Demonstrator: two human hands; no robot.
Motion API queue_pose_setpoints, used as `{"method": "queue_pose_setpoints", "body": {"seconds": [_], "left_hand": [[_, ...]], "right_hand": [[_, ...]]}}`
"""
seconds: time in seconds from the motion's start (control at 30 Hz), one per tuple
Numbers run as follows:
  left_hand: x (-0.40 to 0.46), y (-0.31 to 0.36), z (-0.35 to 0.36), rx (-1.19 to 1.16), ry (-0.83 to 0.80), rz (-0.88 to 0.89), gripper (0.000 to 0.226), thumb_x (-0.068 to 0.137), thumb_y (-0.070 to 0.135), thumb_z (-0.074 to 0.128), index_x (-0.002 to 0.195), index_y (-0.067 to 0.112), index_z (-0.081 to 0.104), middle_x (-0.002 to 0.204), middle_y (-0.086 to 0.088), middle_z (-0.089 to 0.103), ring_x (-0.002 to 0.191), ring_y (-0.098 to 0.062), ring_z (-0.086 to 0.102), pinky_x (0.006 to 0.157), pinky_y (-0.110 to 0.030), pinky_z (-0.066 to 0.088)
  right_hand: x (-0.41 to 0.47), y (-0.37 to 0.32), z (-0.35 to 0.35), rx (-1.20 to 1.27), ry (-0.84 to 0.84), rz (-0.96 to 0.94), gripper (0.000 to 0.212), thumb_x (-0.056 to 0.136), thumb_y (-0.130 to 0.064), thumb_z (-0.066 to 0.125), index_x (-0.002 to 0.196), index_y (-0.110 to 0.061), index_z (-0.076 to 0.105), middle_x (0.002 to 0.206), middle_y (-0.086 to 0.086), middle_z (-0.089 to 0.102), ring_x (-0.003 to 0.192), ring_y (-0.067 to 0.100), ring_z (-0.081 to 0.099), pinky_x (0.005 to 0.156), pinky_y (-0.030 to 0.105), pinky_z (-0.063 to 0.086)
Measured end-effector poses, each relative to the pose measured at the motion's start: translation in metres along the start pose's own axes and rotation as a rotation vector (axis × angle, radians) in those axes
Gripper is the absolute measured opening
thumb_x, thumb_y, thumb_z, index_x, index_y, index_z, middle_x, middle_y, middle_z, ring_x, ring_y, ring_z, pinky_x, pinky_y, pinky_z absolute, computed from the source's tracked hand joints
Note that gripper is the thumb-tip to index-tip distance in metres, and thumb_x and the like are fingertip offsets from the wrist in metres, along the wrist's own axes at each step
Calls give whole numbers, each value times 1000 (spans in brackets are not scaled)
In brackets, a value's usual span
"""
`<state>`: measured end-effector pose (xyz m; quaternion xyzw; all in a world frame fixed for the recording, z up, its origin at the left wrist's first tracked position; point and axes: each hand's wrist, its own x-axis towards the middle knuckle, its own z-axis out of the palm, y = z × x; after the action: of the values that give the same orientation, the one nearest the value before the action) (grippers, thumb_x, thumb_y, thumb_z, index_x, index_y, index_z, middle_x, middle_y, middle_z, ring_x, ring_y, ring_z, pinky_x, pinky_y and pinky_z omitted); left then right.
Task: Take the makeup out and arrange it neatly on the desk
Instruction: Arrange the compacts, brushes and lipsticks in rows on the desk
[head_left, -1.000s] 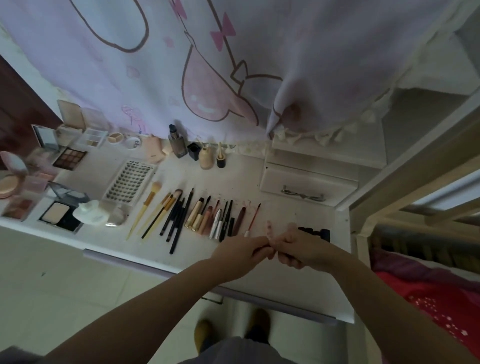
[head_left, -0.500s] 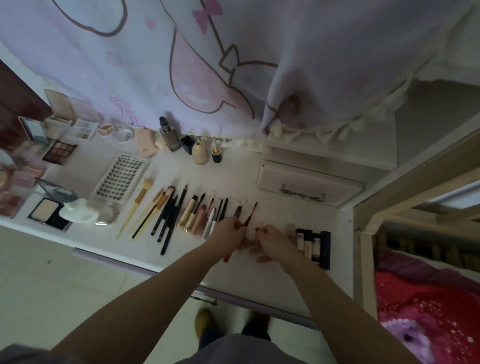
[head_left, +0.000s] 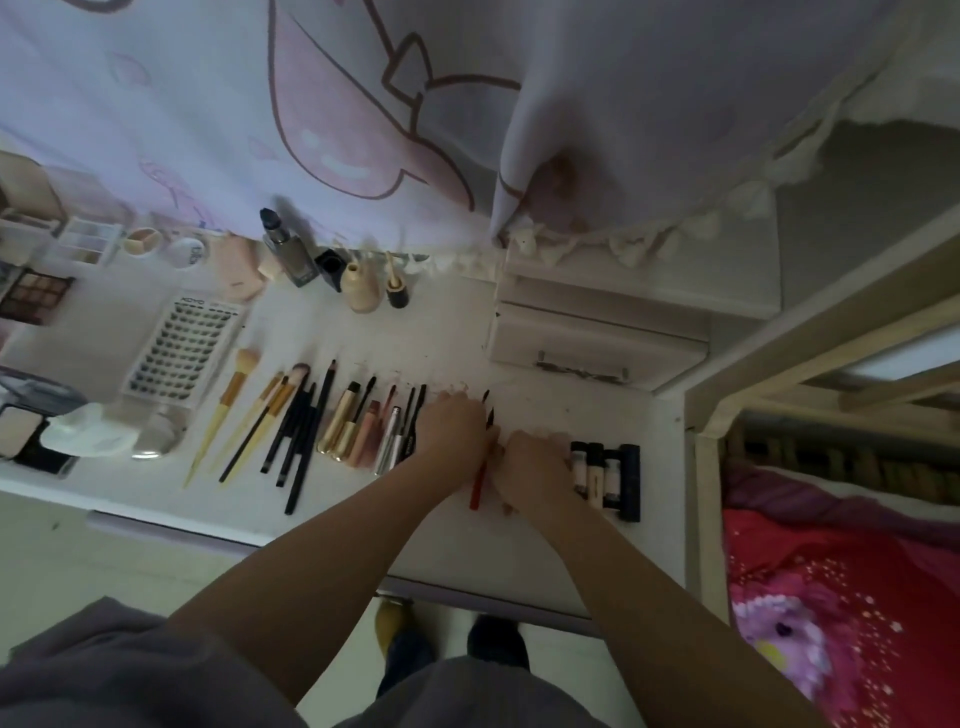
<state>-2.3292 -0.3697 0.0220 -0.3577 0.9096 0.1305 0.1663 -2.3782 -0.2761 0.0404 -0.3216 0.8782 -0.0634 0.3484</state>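
On the white desk (head_left: 519, 551) lies a row of makeup brushes and pencils (head_left: 291, 431), then gold and pink tubes (head_left: 353, 426). My left hand (head_left: 452, 428) sits at the right end of this row, its fingers curled against a red pencil (head_left: 477, 486) with a black tip that points away from me. My right hand (head_left: 535, 467) rests palm down on the desk just right of the pencil and touches it. Its fingers hide whatever lies beneath. A set of black-capped lipsticks (head_left: 605, 475) lies right of my right hand.
Palettes (head_left: 36, 293), compacts (head_left: 26, 431), a lash tray (head_left: 182, 353) and bottles (head_left: 358, 286) fill the left and back of the desk. A small drawer unit (head_left: 597, 348) stands at the back right under a hanging curtain (head_left: 363, 104). A bed (head_left: 841, 597) is at the right.
Both hands have come down from mid-air, where they pinched a small pink thing together, onto the desk at the end of the row. The red pencil now lies between them.
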Motion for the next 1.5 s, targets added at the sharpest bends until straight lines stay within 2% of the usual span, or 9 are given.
{"method": "queue_pose_setpoints", "body": {"seconds": [0.1, 0.23, 0.37, 0.6, 0.8, 0.9, 1.07, 1.33, 1.5], "left_hand": [[2, -7, 0, 60, -12, 11, 38, 96, 41, 42, 108, 11, 61, 115, -9, 57, 110, -25, 50, 84, -34, 42], [0, -18, -3, 18, 41, 34, 34, 96, 37, 43, 109, 11, 61, 113, -9, 58, 111, -26, 48, 86, -34, 42], [-10, -10, -7, -83, 132, 100, 32, 97, 33, 40, 110, 10, 58, 113, -8, 58, 109, -25, 49, 84, -34, 41], [-29, 50, 26, -19, 4, 156, 31, 99, 30, 33, 112, 10, 53, 115, -9, 60, 106, -26, 53, 83, -35, 38], [-23, 50, 19, -119, -1, 34, 31, 97, 32, 36, 102, 10, 57, 104, -9, 64, 96, -26, 59, 74, -33, 37], [-36, 38, 5, -198, 98, 139, 25, 96, 26, 38, 107, 8, 51, 101, -10, 63, 93, -28, 60, 67, -29, 30], [-60, 21, -14, -448, 83, 237, 27, 101, 25, 34, 116, 6, 46, 108, -13, 59, 93, -31, 58, 69, -33, 40], [-84, 1, -17, -172, 78, 391, 38, 102, 37, 26, 127, 12, 41, 101, -10, 62, 84, -30, 61, 71, -41, 48], [-94, -5, -11, -191, 71, 416, 41, 100, 44, 28, 127, 17, 43, 84, -9, 64, 72, -28, 60, 61, -35, 44]], "right_hand": [[4, -10, 5, 89, -28, 34, 30, 99, -21, 34, 86, -7, 57, 97, 13, 68, 91, 29, 64, 75, 27, 43], [9, -17, 13, 168, -64, 26, 30, 96, -29, 35, 72, -15, 46, 81, 11, 68, 80, 31, 67, 93, 47, 49], [14, 2, -14, 154, 34, 60, 22, 96, -24, 42, 91, -8, 56, 86, 9, 66, 79, 27, 65, 71, 35, 53], [34, 34, -46, -28, 28, 77, 29, 91, -18, 44, 63, -12, 43, 64, 2, 46, 58, 15, 44, 48, 25, 29], [38, 32, -47, -28, 6, 3, 42, 96, -34, 41, 68, -6, 55, 65, 5, 55, 60, 19, 51, 52, 26, 34], [28, 27, -61, 94, -78, -34, 49, 96, -45, 40, 72, -8, 63, 64, 3, 61, 58, 14, 55, 56, 25, 39], [-7, 14, -82, 240, -197, -143, 47, 98, -39, 41, 58, -19, 55, 53, -5, 52, 48, 8, 44, 52, 21, 33], [-40, 17, -62, 569, -278, -105, 42, 99, -35, 43, 63, -14, 49, 41, -5, 45, 32, 6, 32, 40, 20, 27], [-49, 23, -52, 635, -348, -119, 44, 99, -35, 43, 62, -14, 50, 40, -6, 44, 33, 6, 31, 39, 19, 25]]}}
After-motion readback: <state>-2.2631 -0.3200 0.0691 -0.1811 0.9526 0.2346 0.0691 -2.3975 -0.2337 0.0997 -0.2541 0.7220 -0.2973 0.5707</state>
